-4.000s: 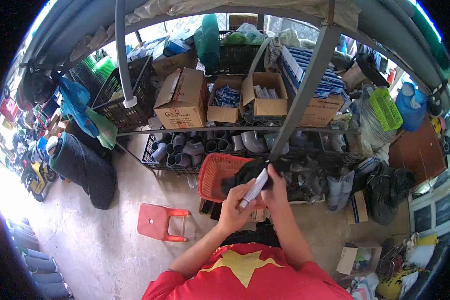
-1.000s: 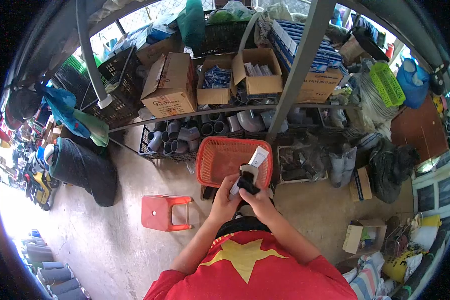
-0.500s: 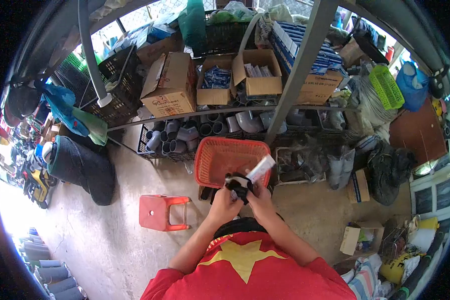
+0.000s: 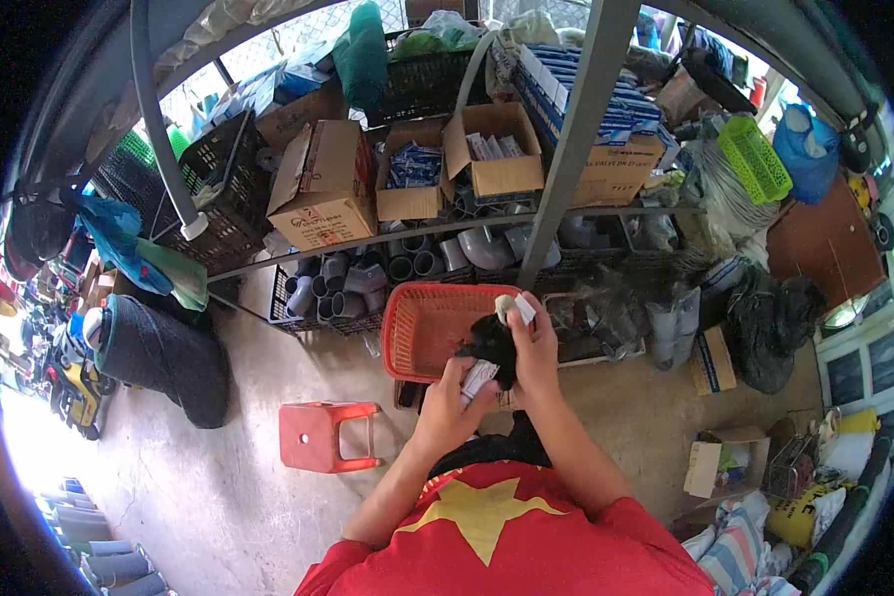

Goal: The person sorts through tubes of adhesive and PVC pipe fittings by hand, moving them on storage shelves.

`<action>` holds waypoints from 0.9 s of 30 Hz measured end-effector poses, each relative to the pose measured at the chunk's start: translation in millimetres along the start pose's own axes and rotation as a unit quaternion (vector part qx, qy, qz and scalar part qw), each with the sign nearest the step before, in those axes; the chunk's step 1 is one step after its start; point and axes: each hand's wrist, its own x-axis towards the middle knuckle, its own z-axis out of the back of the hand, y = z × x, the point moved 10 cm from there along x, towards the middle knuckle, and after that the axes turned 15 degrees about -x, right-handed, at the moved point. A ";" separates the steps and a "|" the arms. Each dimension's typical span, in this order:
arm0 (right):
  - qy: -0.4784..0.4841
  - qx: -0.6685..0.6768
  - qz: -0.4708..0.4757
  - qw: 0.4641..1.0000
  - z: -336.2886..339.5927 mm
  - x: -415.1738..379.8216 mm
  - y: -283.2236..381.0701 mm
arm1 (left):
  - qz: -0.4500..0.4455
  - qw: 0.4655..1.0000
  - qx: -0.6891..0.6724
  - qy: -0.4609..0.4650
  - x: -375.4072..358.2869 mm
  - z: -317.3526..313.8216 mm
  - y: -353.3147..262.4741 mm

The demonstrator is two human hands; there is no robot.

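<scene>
My left hand (image 4: 447,405) is closed round a small white printed packet (image 4: 480,380), near the front rim of the red plastic basket (image 4: 399,345). My right hand (image 4: 535,350), at the basket's right side, pinches a white piece (image 4: 518,309) that sticks up past the fingers. A crumpled black bundle (image 4: 494,346) spans the gap between both hands and overlaps the basket; I cannot tell whether it is cloth or plastic. The fingers hide part of each held item. Bare red floor shows inside the basket's left half.
Behind the basket, a crate (image 4: 333,288) holds grey pipe elbows. Cardboard boxes (image 4: 321,214) line the shelf above, one with blue-and-white packets (image 4: 414,165). A slanting metal post (image 4: 567,149) rises right of the basket. A red stool (image 4: 308,437) stands at left on the concrete floor.
My hands have moved apart, the right one up and rightward. The long white item in the right hand no longer shows whole; white pieces now show in both hands, with more of the black bundle visible.
</scene>
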 end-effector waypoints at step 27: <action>0.186 0.000 -0.073 0.980 -24.1 -58.3 -2.7 | -0.077 0.994 0.049 -0.062 -32.2 11.7 9.1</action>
